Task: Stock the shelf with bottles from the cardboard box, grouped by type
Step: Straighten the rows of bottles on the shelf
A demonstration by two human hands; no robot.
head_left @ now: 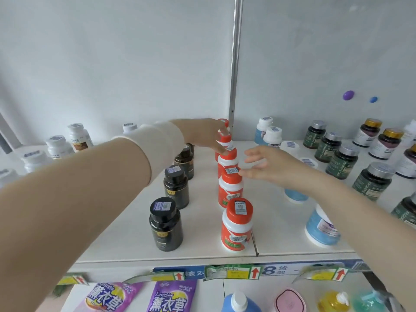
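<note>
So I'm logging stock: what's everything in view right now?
Orange bottles: five showing, orange caps, centre row running back.
Black bottles: at least four, row left of the orange.
White bottles: several, far left.
Blue bottles: several, white caps, right of the orange.
Green bottles: several, silver caps, right.
Gold-capped bottles: several, far right.
Shelf: white, price tags on its edge.
Lavender packs: two, purple, lower shelf.
Left hand: on the rear orange bottles.
Right hand: open, fingertips at an orange cap.
</note>
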